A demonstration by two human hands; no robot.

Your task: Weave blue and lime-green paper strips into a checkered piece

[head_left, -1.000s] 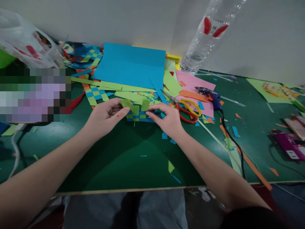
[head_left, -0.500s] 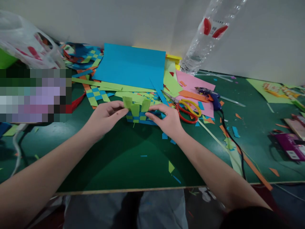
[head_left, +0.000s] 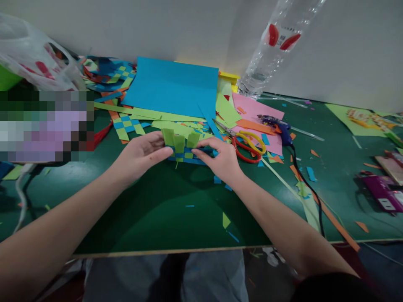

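Between my hands is a small woven paper piece (head_left: 180, 144), blue and light green in a checker pattern, with green strip ends standing up from its top. My left hand (head_left: 143, 157) grips its left side, the thumb on the near face and the fingers behind. At the right side, my right hand (head_left: 220, 159) pinches the blue strips between thumb and fingertips. Part of the piece is hidden by my fingers. Just right of my right hand lie scissors (head_left: 250, 147) with red and yellow handles.
Behind lie a blue paper sheet (head_left: 176, 86), pink paper (head_left: 252, 102) and another woven strip (head_left: 127, 123). A blue glue gun (head_left: 285, 134) with a black cord is at right. A plastic bottle (head_left: 267, 54) leans on the wall. Paper scraps litter the green table (head_left: 151, 222).
My left thumb has shifted slightly right and down across the front of the woven piece, and the left fingers have opened a little behind it. My right hand keeps its pinch.
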